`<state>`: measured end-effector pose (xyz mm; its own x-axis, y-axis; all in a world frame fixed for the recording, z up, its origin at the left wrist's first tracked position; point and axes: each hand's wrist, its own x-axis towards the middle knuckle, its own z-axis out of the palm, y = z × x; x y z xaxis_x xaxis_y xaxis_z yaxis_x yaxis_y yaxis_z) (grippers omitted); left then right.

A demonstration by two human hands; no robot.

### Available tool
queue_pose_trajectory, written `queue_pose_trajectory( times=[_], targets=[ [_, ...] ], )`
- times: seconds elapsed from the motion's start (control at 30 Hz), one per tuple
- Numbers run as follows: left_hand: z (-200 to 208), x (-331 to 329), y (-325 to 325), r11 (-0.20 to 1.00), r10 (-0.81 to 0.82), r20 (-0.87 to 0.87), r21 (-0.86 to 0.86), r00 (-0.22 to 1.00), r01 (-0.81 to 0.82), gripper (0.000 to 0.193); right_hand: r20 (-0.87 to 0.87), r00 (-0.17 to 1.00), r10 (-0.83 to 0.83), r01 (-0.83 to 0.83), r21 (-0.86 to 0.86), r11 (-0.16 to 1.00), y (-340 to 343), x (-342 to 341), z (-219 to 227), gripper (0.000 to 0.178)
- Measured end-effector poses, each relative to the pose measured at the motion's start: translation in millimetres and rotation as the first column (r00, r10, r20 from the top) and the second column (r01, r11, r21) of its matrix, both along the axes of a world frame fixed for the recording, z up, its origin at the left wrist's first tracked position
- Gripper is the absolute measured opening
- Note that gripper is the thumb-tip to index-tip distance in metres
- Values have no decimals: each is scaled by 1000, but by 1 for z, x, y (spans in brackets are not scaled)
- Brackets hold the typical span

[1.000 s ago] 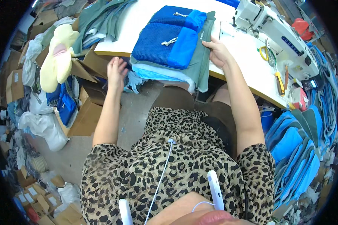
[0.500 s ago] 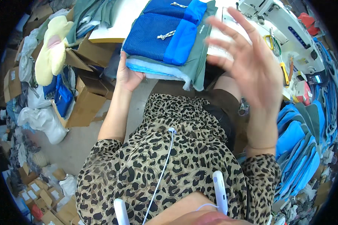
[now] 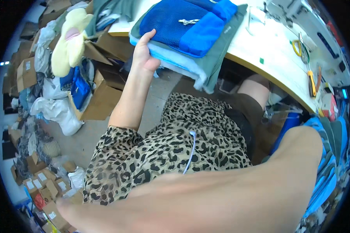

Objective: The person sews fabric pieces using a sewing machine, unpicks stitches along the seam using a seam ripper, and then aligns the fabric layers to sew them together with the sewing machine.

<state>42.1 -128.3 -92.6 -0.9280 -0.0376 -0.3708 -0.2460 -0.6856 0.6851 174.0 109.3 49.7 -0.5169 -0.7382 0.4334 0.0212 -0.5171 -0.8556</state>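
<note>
My left hand [image 3: 146, 58] grips the near left edge of a layered stack of cloth, thumb on top and the other fingers hidden beneath. Green fabric panels [image 3: 217, 64] and pale blue, fluffy layers [image 3: 182, 70] make up the stack. On it lie blue mesh pouches [image 3: 167, 27] with a knotted cord, partly cut off by the top edge. My right forearm [image 3: 237, 194] sweeps across the lower picture, very close and blurred. Its hand [image 3: 89, 213] is at the lower left, away from the stack, with the fingers smeared.
A white table [image 3: 256, 50] carries a sewing machine [image 3: 319, 39], scissors [image 3: 297, 48] and a yellow-handled screwdriver [image 3: 311, 83]. Blue and green cloth pieces [image 3: 326, 167] hang at the right. Open cardboard boxes [image 3: 99, 101], white bags [image 3: 56, 110] and a pale yellow plush piece [image 3: 68, 46] crowd the left.
My right hand has swung from beside the stack down and leftward across my body. The stack, still in my left hand, appears slightly farther right as the view shifted.
</note>
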Motion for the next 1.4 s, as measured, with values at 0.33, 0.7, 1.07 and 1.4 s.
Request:
queue_pose_trajectory(
  times=[0.33, 0.7, 1.07, 1.4],
  targets=[
    [132, -110, -161, 995, 84, -731, 30, 677, -91, 41, 36, 947, -319, 305, 205, 930, 31, -9, -16, 62],
    [6, -185, -290, 581, 602, -88, -633, 794, -511, 64, 202, 748, -633, 521, 413, 747, 147, 1, -132, 48],
    [-34, -92, -249, -626, -48, -624, -589, 780, -510, 30, -361, -154, -920, 951, 198, -237, 231, 142, -96, 12],
    [-57, -112, -114, 67, -86, -881, -471, 465, -880, 41, -597, -790, -139, 241, -94, -966, 269, 297, -56, 27]
  ],
)
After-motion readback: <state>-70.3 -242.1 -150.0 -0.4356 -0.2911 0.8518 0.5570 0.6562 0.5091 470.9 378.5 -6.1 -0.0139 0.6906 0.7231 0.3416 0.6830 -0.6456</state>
